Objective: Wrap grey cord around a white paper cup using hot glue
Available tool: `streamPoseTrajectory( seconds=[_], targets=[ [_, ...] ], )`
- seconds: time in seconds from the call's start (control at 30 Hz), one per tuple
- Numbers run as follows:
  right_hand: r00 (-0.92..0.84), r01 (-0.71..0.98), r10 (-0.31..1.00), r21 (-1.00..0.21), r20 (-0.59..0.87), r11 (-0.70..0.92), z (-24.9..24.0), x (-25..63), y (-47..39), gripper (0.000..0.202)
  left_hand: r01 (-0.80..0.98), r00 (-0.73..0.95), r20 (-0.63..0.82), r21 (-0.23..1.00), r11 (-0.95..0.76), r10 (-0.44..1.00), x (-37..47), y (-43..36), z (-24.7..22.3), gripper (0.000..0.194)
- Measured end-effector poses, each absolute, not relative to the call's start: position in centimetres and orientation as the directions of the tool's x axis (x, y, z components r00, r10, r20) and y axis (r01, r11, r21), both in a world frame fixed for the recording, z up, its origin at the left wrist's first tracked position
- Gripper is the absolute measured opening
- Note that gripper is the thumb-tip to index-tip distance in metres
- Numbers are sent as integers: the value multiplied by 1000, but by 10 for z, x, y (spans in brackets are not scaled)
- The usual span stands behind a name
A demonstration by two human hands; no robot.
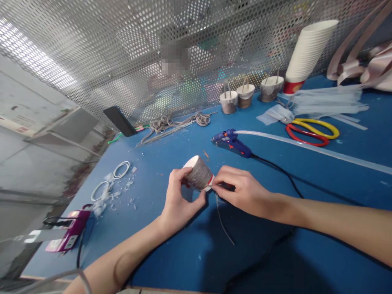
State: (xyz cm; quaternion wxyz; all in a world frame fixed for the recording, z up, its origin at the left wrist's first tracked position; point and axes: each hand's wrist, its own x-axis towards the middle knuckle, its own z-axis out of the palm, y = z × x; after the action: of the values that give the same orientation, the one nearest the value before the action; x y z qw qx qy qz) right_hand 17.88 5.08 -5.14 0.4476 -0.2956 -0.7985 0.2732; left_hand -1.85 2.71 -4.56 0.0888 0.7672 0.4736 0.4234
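Observation:
My left hand (183, 196) grips a paper cup (198, 173) from the left, thumb low and fingers round its far side. Grey cord is wound round most of the cup, and a red and white band shows at the end toward my right hand. The cup lies tilted, its white end up and to the left. My right hand (235, 185) pinches the grey cord (221, 220) against that banded end, and a loose tail hangs down to the table. Behind my hands a blue glue gun (232, 143) lies on its side with a long clear glue stick in it.
Red and yellow scissors (312, 131), glue strips (330, 102) and a paper cup stack (310, 53) are at the back right. Wrapped cups (229, 102) line the mesh panel (131, 61). Cord bundles (162, 123), a phone (120, 121), white rings (121, 170) and a purple power strip (72, 230) lie left.

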Motion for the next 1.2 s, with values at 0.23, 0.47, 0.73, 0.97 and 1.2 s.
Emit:
streamPoseTrajectory(
  seconds=[0.23,0.47,0.73,0.97,1.2],
  targets=[
    [-444,149,692,-714,570,684,-51,178,48,10,650,210,577,520,-554,789,-20,28,-49,57],
    [-452,121,706,-747,545,654,-47,178,46,11,645,233,575,512,-567,784,-21,25,-51,62],
    [-469,110,732,-790,494,604,-47,179,45,11,654,215,506,561,-507,836,-20,25,-50,60],
    [-465,114,793,-862,393,494,-41,179,46,12,659,227,470,571,-490,853,-18,24,-48,57],
    [-412,126,872,-930,266,344,-38,178,49,13,670,206,494,558,-489,845,-15,23,-44,53]
  ],
)
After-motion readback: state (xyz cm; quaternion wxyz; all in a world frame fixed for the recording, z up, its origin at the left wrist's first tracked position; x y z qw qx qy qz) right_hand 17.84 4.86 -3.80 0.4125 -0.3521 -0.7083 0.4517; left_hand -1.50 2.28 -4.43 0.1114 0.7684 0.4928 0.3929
